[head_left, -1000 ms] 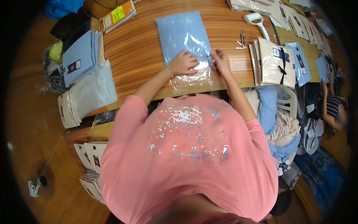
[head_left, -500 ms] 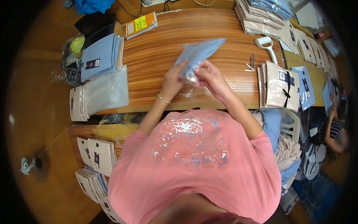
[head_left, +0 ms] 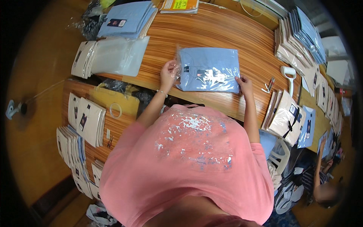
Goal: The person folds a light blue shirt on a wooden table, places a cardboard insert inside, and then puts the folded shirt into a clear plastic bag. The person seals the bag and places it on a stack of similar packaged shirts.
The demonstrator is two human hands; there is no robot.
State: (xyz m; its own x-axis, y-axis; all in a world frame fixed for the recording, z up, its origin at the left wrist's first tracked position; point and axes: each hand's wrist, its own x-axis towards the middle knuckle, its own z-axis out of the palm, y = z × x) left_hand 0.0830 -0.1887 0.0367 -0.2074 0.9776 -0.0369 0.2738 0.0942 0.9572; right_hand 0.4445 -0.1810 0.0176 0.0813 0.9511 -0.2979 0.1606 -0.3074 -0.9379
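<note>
Blue folded shirt (head_left: 191, 81) in clear bag (head_left: 219, 77), upper centre of frame, over wood-grain table (head_left: 215, 22); contact unclear. Left hand (head_left: 168, 74): fingers bent, pinching bag's loose left end. Right hand (head_left: 245, 85): fingers curled, gripping its lower right edge.

A yellow label (head_left: 180, 4) with dark lettering sits on the orange notebook (head_left: 193, 5) — dark tags (head_left: 117, 23) mark the top of the blue stack (head_left: 133, 17), the bagged blue garment (head_left: 223, 58) and a beige garment (head_left: 95, 123) — their print too small to read.
</note>
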